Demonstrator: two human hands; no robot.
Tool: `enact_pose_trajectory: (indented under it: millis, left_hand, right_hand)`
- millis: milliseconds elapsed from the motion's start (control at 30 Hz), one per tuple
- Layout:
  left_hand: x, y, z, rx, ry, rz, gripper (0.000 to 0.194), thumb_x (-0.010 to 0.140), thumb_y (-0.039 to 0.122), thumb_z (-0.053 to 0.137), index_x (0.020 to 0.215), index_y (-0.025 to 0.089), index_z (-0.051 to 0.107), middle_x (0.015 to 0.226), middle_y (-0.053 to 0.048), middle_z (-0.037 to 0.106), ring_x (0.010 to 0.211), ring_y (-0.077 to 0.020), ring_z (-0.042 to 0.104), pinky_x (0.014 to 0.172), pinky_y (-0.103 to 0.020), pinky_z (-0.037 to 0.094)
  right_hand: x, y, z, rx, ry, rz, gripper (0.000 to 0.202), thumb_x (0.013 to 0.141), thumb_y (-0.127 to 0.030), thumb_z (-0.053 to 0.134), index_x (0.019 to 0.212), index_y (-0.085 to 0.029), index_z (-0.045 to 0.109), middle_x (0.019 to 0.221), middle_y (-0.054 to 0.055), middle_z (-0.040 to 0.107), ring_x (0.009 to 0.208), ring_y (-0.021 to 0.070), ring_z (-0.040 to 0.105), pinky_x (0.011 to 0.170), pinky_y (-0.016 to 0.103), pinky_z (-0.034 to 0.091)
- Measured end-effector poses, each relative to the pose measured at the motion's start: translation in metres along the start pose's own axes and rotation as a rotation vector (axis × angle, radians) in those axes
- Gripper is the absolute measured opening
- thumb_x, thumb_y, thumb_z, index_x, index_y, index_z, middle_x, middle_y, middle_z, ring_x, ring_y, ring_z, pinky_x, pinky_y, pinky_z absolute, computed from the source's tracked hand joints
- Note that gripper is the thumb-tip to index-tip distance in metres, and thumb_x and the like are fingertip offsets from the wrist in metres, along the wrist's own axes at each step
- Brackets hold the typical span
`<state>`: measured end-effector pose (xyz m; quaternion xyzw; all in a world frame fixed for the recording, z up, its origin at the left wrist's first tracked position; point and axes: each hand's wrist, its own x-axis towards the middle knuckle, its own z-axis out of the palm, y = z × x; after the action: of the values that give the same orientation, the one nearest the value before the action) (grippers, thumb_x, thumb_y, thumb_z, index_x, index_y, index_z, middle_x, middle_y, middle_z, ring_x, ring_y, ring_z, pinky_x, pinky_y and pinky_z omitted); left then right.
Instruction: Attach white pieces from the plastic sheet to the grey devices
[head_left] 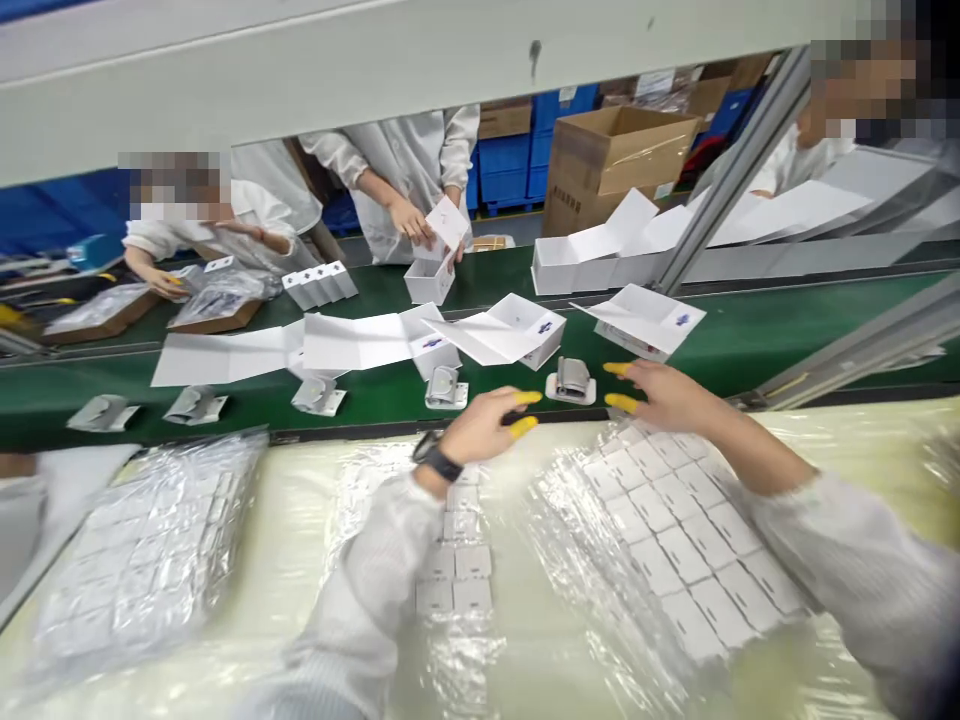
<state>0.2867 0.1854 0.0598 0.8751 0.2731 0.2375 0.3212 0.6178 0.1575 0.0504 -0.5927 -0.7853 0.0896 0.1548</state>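
Note:
Between my two hands a grey device on a white card lies on the green belt. My left hand, with a black watch at the wrist and yellow finger covers, is just left of it, thumb and finger apart, holding nothing. My right hand reaches in from the right, its yellow-covered fingers spread and empty, close to the device but not touching. A similar device sits left of my left hand. Behind them stand open white boxes. Under my right forearm is a plastic-wrapped pack of small white boxes.
Further packs in plastic lie on the pale yellow table. A metal post slants up at the right. Across the belt a person's hands hold a white box; other people sit at both sides.

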Motion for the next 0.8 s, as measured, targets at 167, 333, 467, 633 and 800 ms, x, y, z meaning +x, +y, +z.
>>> enact_pose_trajectory:
  millis: [167, 333, 467, 633, 800]
  left_hand:
    - [-0.13, 0.003, -0.049, 0.037, 0.164, -0.331, 0.021, 0.093, 0.027, 0.055, 0.106, 0.021, 0.07, 0.097, -0.004, 0.07, 0.084, -0.0161, 0.064, 0.075, -0.028, 0.053]
    - [-0.183, 0.007, -0.038, 0.034, 0.084, -0.352, 0.02, 0.09, 0.021, 0.055, 0.104, 0.021, 0.068, 0.091, -0.003, 0.065, 0.081, -0.0151, 0.061, 0.075, -0.028, 0.052]
    - [-0.195, 0.013, -0.024, -0.04, -0.037, -0.26, 0.022, 0.088, 0.019, 0.057, 0.108, 0.022, 0.066, 0.096, -0.004, 0.063, 0.084, -0.0159, 0.06, 0.077, -0.028, 0.051]
    - [-0.199, 0.01, -0.015, 0.05, -0.054, -0.223, 0.025, 0.085, 0.015, 0.057, 0.108, 0.023, 0.065, 0.094, -0.003, 0.063, 0.086, -0.0188, 0.059, 0.077, -0.031, 0.049]
    - [-0.2, 0.009, -0.015, 0.091, -0.05, -0.222, 0.02, 0.086, 0.017, 0.057, 0.103, 0.023, 0.065, 0.091, -0.003, 0.063, 0.084, -0.0197, 0.059, 0.076, -0.032, 0.049]
  right_hand:
    - [-0.058, -0.147, 0.012, 0.347, -0.031, -0.219, 0.02, 0.093, -0.032, 0.058, 0.109, -0.024, 0.068, 0.104, 0.011, 0.066, 0.094, 0.0241, 0.064, 0.081, 0.038, 0.054]
    - [-0.049, -0.234, 0.072, 0.473, -0.301, -0.298, 0.007, 0.082, -0.017, 0.067, 0.089, -0.018, 0.066, 0.086, 0.004, 0.065, 0.07, 0.0153, 0.059, 0.061, 0.026, 0.046]
    - [-0.051, -0.246, 0.099, 0.384, -0.361, -0.326, 0.018, 0.076, -0.018, 0.073, 0.092, -0.017, 0.064, 0.088, 0.004, 0.061, 0.076, 0.0171, 0.058, 0.066, 0.027, 0.044]
    - [-0.057, -0.253, 0.101, 0.258, -0.375, -0.361, 0.02, 0.076, -0.021, 0.072, 0.092, -0.018, 0.061, 0.095, 0.006, 0.06, 0.081, 0.02, 0.058, 0.067, 0.029, 0.044]
    - [-0.054, -0.255, 0.078, 0.353, -0.475, -0.442, 0.01, 0.078, -0.019, 0.072, 0.081, -0.019, 0.063, 0.083, 0.002, 0.063, 0.074, 0.0169, 0.058, 0.071, 0.029, 0.045]
